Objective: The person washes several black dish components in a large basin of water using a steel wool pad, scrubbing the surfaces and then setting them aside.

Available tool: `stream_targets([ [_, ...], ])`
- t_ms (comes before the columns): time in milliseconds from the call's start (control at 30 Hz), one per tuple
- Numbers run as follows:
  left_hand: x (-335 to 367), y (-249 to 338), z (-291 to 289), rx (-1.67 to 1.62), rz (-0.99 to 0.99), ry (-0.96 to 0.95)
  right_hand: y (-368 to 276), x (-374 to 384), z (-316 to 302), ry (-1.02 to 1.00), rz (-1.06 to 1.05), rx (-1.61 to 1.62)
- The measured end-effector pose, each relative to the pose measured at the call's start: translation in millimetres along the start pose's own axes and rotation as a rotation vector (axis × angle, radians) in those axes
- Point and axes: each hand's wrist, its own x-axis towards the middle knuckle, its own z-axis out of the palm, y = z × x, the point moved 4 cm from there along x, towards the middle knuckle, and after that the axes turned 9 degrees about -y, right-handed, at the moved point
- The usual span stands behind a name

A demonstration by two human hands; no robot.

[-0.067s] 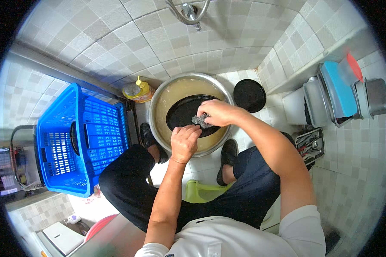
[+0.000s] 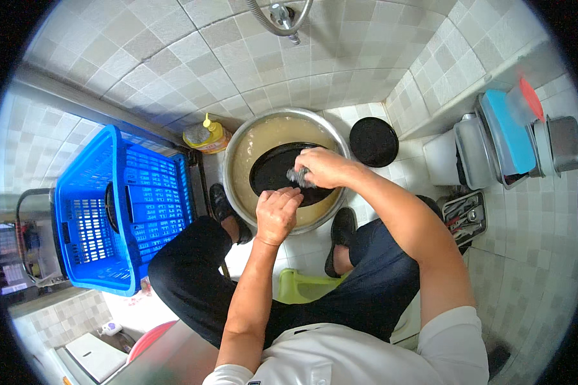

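Observation:
A large round metal basin (image 2: 232, 142) of cloudy, tan water stands on the floor between my feet. Inside it is a black oval plate (image 2: 270, 168), tilted in the water. My left hand (image 2: 278, 212) grips the plate's near edge, its fingertips over the rim. In my right hand (image 2: 327, 168) is a grey steel wool scrubber (image 2: 298, 176), pressed against the plate's dark surface. The fingers of that hand wrap round the scrubber and hide part of it.
A blue plastic basket (image 2: 154, 186) stands at the left. Behind the basin's left side is a yellow bottle (image 2: 213, 138) with a pump. A round black plate (image 2: 374, 142) lies at the right, near stacked containers (image 2: 494, 144) and a cutlery rack (image 2: 465, 218).
My right hand and the scrubber have shifted very slightly on the plate. The left hand stays at the plate's edge.

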Motion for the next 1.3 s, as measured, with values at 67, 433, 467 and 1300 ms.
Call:
stream_targets([
  [67, -0.8, 4.4, 1.0, -0.021, -0.016, -0.013, 37.2, 7.3, 11.9, -0.007, 0.228, -0.151],
  [433, -6.9, 0.0, 2.6, -0.04, -0.046, -0.048, 30.6, 22.3, 22.0, -0.253, 0.299, -0.103],
  [467, -10.8, -1.2, 4.8, -0.046, -0.063, -0.065, 6.1, 18.3, 15.8, -0.292, 0.216, -0.024],
  [1300, -8.5, -16.7, 10.9, -0.071, -0.134, 0.048, 43.5, -5.8, -83.6, 0.39, 0.393, 0.176],
])
